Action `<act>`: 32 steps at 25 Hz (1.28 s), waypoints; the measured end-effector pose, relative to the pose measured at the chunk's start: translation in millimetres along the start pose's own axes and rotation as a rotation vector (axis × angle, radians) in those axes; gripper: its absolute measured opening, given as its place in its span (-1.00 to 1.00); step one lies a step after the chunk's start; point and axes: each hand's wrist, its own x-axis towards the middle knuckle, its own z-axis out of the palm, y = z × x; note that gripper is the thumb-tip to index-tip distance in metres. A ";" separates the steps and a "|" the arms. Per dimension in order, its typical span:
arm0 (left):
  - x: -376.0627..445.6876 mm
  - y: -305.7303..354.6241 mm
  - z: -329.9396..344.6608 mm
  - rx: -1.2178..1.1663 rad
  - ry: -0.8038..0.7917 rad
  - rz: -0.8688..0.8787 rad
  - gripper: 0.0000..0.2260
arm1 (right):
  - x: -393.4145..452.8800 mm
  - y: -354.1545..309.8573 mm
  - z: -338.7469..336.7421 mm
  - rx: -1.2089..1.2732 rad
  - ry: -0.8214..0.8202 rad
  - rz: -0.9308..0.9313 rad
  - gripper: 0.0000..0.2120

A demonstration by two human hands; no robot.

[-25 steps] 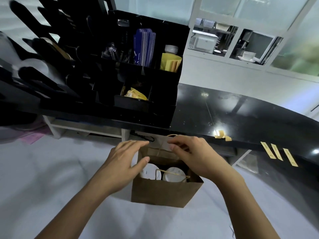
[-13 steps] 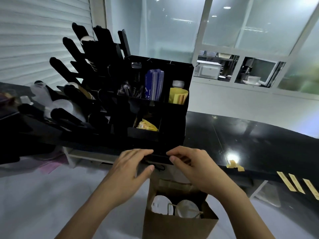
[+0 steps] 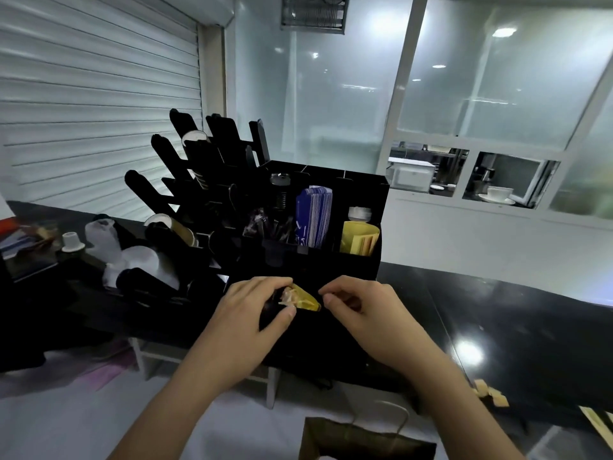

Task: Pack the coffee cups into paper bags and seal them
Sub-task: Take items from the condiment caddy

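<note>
Black glossy worktop (image 3: 497,313) runs along a white wall with frosted windows; a black organiser (image 3: 331,257) stands on it, holding a blue stack of cards (image 3: 313,217), yellow sleeves (image 3: 360,239) and cup dispensers (image 3: 185,154) on its left side.

Paper bag (image 3: 365,441) sits at the bottom edge of the view, near the person, mouth open, one twisted handle (image 3: 403,416) standing up. Its inside is dark from this angle (cups cannot be made out, so whether they are in cannot be told).

Left hand (image 3: 255,313): fingers curled round a yellow roll of what looks like tape or stickers (image 3: 303,298), held at the organiser's lower front compartment. Right hand (image 3: 361,310): thumb and forefinger pinched close together just beside the roll's right end; whether they already have a loose end between them cannot be told.

Judgement on progress: the bag is unsealed, top neither folded nor taped. Step in hand appears to be fetching a sealing strip. A few yellow strips (image 3: 491,393) lie on the worktop at right, with longer ones (image 3: 597,423) beyond them. Left to do: peel a strip, fold the bag's mouth shut, stick it down.
</note>
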 end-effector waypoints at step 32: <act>100.7 -88.9 37.4 -0.092 0.080 -0.163 -0.61 | 228.2 29.2 63.1 -0.775 -0.158 -0.315 -0.68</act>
